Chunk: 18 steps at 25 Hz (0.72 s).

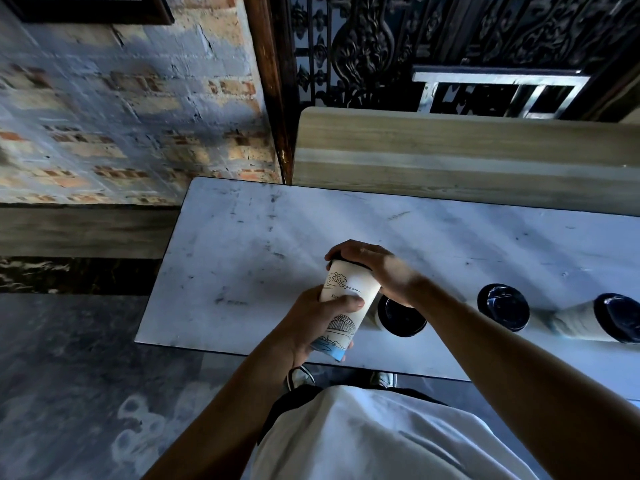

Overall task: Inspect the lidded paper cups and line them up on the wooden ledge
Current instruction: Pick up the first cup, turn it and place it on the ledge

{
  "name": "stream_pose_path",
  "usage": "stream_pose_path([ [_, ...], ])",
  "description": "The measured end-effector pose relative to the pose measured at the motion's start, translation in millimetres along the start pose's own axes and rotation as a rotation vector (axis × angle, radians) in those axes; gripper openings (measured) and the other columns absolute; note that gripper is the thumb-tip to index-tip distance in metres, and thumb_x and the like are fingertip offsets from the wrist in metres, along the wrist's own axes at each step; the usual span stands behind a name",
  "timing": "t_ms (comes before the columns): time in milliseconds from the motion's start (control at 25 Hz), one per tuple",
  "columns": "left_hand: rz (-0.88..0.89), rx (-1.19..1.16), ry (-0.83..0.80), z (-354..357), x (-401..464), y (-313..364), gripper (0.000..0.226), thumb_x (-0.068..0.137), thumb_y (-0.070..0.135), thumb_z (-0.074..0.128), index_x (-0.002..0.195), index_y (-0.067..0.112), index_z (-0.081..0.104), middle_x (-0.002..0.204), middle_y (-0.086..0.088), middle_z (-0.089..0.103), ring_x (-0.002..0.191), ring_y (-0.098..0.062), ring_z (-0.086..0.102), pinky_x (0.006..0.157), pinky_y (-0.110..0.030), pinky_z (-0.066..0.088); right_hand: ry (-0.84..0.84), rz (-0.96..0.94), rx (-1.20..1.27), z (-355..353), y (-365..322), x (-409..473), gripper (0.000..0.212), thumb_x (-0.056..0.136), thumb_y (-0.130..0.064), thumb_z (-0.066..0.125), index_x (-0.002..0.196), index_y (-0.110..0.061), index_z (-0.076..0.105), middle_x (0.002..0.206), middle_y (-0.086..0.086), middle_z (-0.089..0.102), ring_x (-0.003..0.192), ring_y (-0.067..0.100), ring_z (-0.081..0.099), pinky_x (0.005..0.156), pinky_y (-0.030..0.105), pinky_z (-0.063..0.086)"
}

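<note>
The person stands at the pale bench (242,244) with one paper cup (346,306) lifted clear of it and tipped, its dark lid pointing away. The left hand (311,323) has its grip wrapped round the lower body of the cup, thumb lying across the printed drawing, while the right hand (374,268) is cupped over the lid with its grip closed down on the rim — pressing or checking the seal, I'd say. So this looks like the inspecting step, not yet the placing.

Three more lidded cups stand on the bench to the right: one (401,317) just behind the held cup and partly hidden by the right wrist, a second (504,306) further along, and a third (616,317) at the frame's edge. The wooden ledge (450,147) runs along the far side of the bench and, as far as I can see, carries no cups.

Next, I reckon, the right hand lets go of the lid, the cup is brought upright, and it is carried across the bench to the ledge — probably starting at the left end, so the others can be set beside it in a row.
</note>
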<state>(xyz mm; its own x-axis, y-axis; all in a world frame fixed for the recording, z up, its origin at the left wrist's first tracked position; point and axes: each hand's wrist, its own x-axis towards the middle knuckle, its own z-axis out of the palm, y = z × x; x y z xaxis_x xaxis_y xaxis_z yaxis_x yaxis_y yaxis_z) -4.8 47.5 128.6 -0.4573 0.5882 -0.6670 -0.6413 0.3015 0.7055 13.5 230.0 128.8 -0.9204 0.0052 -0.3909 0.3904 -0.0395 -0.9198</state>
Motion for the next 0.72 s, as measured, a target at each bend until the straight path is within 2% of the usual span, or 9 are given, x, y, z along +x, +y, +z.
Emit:
stream_pose_path([
  [120,-0.012,-0.003,-0.011,1.0,3.6,0.5,0.028,0.067,0.034,0.083,0.09,0.02,0.075,0.073,-0.013,0.069,0.058,-0.035,0.066,0.052,-0.04,0.057,-0.007,-0.012,-0.086,-0.8,-6.4,-1.8,0.031,0.101,-0.024,0.045,0.112,-0.008,0.07,0.113,0.021,0.071,0.093,0.029,0.069,0.086,0.046,0.052],
  [360,-0.031,-0.006,-0.033,1.7,5.1,-0.9,0.033,0.063,0.037,0.084,0.089,0.02,0.076,0.074,-0.012,0.07,0.058,-0.035,0.067,0.051,-0.038,0.056,0.001,0.0,-0.056,1.4,-2.9,-4.2,0.036,0.095,-0.031,0.046,0.11,-0.011,0.071,0.113,0.02,0.071,0.096,0.03,0.069,0.09,0.048,0.053],
  [480,-0.041,-0.018,-0.044,3.4,6.3,2.8,0.039,0.064,0.039,0.085,0.094,0.018,0.074,0.076,-0.014,0.068,0.058,-0.036,0.066,0.052,-0.039,0.056,0.017,0.033,0.063,-3.0,2.8,-1.6,0.034,0.099,-0.03,0.047,0.111,-0.013,0.074,0.116,0.019,0.073,0.098,0.03,0.07,0.094,0.052,0.053],
  [560,-0.069,-0.037,-0.045,4.6,7.3,5.9,0.051,0.071,0.046,0.082,0.107,0.012,0.07,0.079,-0.015,0.067,0.058,-0.035,0.066,0.051,-0.038,0.056,0.05,0.07,0.178,-4.4,4.4,2.1,0.037,0.099,-0.036,0.05,0.114,-0.013,0.075,0.119,0.02,0.073,0.098,0.03,0.07,0.092,0.048,0.054],
  [640,-0.12,-0.081,-0.022,4.7,7.6,10.6,0.061,0.083,0.058,0.071,0.116,0.007,0.066,0.079,-0.014,0.069,0.059,-0.033,0.067,0.05,-0.037,0.057,0.182,0.111,0.357,-1.5,6.7,6.5,0.042,0.097,-0.044,0.052,0.115,-0.014,0.076,0.121,0.021,0.073,0.096,0.03,0.069,0.087,0.042,0.053],
  [720,-0.137,-0.167,0.016,2.6,7.8,14.9,0.065,0.09,0.066,0.058,0.122,0.01,0.067,0.082,-0.013,0.074,0.061,-0.031,0.069,0.051,-0.038,0.058,0.327,0.142,0.51,3.2,12.0,8.7,0.041,0.098,-0.048,0.05,0.114,-0.019,0.075,0.118,0.014,0.074,0.091,0.027,0.069,0.08,0.038,0.052],
])
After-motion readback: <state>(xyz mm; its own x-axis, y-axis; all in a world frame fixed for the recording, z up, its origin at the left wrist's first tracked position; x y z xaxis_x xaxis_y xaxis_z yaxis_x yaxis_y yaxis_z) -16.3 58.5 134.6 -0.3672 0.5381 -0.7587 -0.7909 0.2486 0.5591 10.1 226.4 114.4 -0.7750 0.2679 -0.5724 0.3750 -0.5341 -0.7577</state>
